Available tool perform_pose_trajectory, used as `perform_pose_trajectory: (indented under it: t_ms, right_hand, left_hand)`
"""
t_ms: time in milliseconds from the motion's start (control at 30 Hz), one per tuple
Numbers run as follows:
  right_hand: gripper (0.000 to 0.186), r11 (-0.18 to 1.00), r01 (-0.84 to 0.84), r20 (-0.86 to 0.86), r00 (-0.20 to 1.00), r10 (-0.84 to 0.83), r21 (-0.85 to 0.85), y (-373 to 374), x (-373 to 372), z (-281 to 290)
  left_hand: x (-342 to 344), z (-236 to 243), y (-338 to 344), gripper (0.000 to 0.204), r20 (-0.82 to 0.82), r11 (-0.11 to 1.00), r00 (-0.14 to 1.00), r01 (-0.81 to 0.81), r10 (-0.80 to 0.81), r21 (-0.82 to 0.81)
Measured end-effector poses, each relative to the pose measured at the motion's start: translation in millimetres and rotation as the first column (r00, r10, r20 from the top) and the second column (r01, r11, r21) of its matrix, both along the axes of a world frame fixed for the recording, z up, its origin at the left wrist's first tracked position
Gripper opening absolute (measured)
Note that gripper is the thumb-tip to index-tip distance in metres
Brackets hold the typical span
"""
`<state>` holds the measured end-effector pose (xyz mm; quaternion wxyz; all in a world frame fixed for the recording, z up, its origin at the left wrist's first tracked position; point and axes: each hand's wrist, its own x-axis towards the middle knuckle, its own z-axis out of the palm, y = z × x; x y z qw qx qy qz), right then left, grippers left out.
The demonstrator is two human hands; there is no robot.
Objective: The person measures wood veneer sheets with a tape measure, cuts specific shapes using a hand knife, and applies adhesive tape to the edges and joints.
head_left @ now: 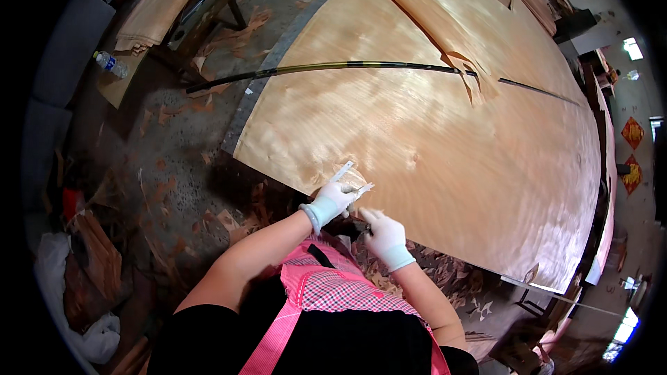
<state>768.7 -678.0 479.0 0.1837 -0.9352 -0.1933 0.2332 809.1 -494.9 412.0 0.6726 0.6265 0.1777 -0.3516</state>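
Sheeting of thin, pale golden wood (431, 146) is spread flat over a broad work surface, its near edge set close to the worker's waist, presumably so that it can be reached without leaning. At that edge, 2 hands in white knit gloves are held close together. By the left hand (335, 198), a narrow, straight, whitish strip (342, 170) appears to be gripped, its free end pointed away over the wood; it is probably held low for contact with the surface. A ragged pale scrap (366, 188) is seen at the fingertips, perhaps pinched there too. The left forearm is angled in from the lower left, with the fingers curled well in. The right hand (384, 231) is placed just beside it, fingers bent and directed toward the left hand, forearm raised from the lower right. Something small and dark is glimpsed under these fingers, but whether it is held cannot be told. Farther off, a long, slim black-and-gold pole (333, 65) is laid across the sheeting, perhaps as a weight, beside a curled orange-brown veneer piece (438, 24). Brown wood shreds (455, 271) are scattered below the near edge.
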Motion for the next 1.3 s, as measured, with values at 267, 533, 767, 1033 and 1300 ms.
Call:
perform_pose_trajectory:
  t_ms: [267, 533, 767, 1033, 1300]
  right_hand:
    - [0.079, 0.941, -0.211, -0.013, 0.977, 0.215, -0.263, -7, 36, -21]
    - [0.076, 0.884, -0.273, -0.087, 0.962, 0.260, -0.380, 10, 30, -19]
    - [0.083, 0.873, -0.268, -0.132, 0.963, 0.234, -0.408, 12, 30, -9]
    - [0.084, 0.855, -0.295, -0.159, 0.955, 0.251, -0.425, 18, 33, -5]
    - [0.084, 0.866, -0.275, -0.165, 0.960, 0.225, -0.418, 19, 30, -2]
  left_hand:
    - [-3, -9, -11, 0.026, 0.111, 0.991, 0.985, -0.134, 0.131, 0.019]
    - [-6, 11, 1, 0.031, 0.275, 0.695, 0.813, 0.205, -0.513, 0.690]
    - [8, 39, 95, 0.047, 0.187, 0.844, 0.948, 0.125, -0.256, 0.522]
    - [19, 5, 222, 0.043, -0.008, 0.896, 0.938, -0.329, 0.347, 0.297]
    - [17, 35, 225, 0.058, -0.130, 0.397, 0.975, 0.194, -0.183, 0.897]
